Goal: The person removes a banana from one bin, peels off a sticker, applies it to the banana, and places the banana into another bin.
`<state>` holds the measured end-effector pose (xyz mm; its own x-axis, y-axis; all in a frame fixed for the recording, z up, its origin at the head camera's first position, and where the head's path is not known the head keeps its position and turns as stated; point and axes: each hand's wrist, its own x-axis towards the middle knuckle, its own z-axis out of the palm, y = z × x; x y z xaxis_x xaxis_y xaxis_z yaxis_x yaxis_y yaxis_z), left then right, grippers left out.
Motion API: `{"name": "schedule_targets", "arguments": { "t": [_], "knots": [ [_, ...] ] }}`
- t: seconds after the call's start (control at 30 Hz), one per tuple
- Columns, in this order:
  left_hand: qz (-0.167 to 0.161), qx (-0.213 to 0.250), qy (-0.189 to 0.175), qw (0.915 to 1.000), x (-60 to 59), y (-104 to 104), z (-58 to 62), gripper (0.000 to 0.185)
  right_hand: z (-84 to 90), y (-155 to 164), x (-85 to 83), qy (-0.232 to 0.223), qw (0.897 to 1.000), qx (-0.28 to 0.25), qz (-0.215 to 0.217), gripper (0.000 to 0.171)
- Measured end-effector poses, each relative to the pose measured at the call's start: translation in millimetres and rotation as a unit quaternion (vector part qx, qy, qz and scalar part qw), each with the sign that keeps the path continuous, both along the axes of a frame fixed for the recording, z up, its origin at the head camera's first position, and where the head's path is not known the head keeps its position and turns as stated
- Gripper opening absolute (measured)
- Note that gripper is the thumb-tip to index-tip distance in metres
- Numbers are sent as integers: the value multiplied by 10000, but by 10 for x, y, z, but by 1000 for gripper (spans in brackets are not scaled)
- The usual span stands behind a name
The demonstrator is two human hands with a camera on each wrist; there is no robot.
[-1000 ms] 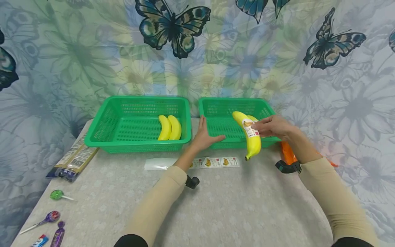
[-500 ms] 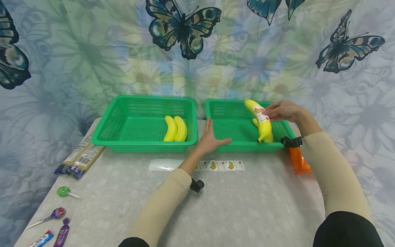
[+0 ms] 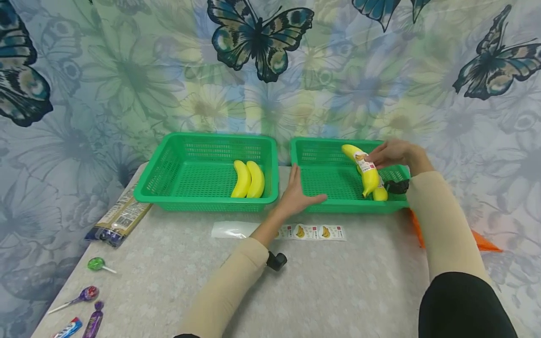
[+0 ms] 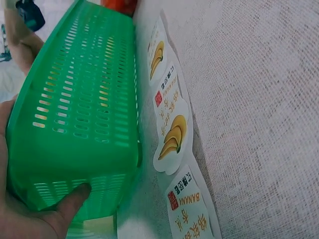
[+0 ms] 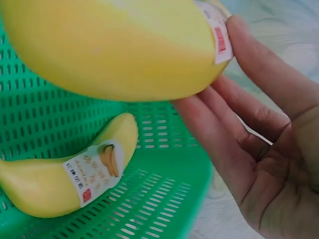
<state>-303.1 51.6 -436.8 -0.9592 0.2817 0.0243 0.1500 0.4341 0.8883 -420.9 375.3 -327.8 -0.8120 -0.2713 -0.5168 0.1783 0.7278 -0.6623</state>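
Observation:
My right hand (image 3: pixel 395 153) pinches a yellow banana (image 3: pixel 370 181) with a printed label, over the right green basket (image 3: pixel 342 206). Close beneath it, another labelled banana (image 5: pixel 35 188) lies in that basket, partly covered in the head view. My left hand (image 3: pixel 293 199) touches the left end of the same basket, fingers straight and thumb spread; the left wrist view has the thumb (image 4: pixel 75 201) against the basket's wall. Below that hand, a strip of banana stickers (image 3: pixel 312 232) lies on the table, partly hidden by the left forearm.
The left green basket (image 3: pixel 198 205) holds two bananas (image 3: pixel 248 180) without visible labels. A gold and blue packet (image 3: pixel 120 215), a green lollipop (image 3: pixel 96 264), a purple lollipop (image 3: pixel 88 294) and wrapped sweets lie at the left. An orange bag (image 3: pixel 483 242) shows behind the right sleeve.
My right hand has carried the labelled banana rightward and down over the right basket. The left hand stays against the basket's left end. The head view has shifted slightly.

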Motion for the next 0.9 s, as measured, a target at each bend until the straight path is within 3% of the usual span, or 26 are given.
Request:
{"name": "schedule_targets", "arguments": {
  "t": [0.13,0.33,0.67,0.9],
  "knots": [
    [-52,-31,-21,10000,28,0,12,121,-122,36,-23,-211,9992,307,167,41],
    [-16,-124,-43,9999,60,-3,13,120,-290,47,-26,-219,9971,652,340,39],
    [23,-86,-88,9999,93,-19,31,120,-489,-22,-81,-139,9946,1013,167,41],
    [35,-195,-70,9998,57,-42,29,120,-519,-84,-144,68,9914,1305,-10,41]
  ]
}}
